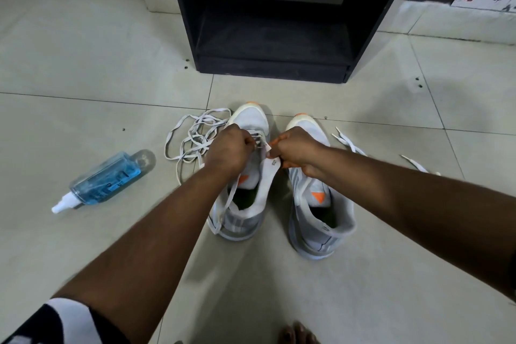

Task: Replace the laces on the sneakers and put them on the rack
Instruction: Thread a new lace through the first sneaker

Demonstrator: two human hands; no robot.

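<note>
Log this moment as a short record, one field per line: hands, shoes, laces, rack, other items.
left hand: left hand pinches the lace at the eyelets of the left white-and-grey sneaker
right hand: right hand grips that shoe's eyelet flap
other shoe: right white-and-grey sneaker stands beside it, no lace visible
loose laces: tangled grey lace on the floor to the left; white lace to the right
rack: dark wooden shoe rack ahead, no shoes on the visible shelf
other items: clear spray bottle of blue liquid, lying on its side

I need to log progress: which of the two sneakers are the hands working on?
The left sneaker: both hands meet over its eyelets, pulling lace. The right sneaker beside it stands untouched, no lace visible in it.
</note>
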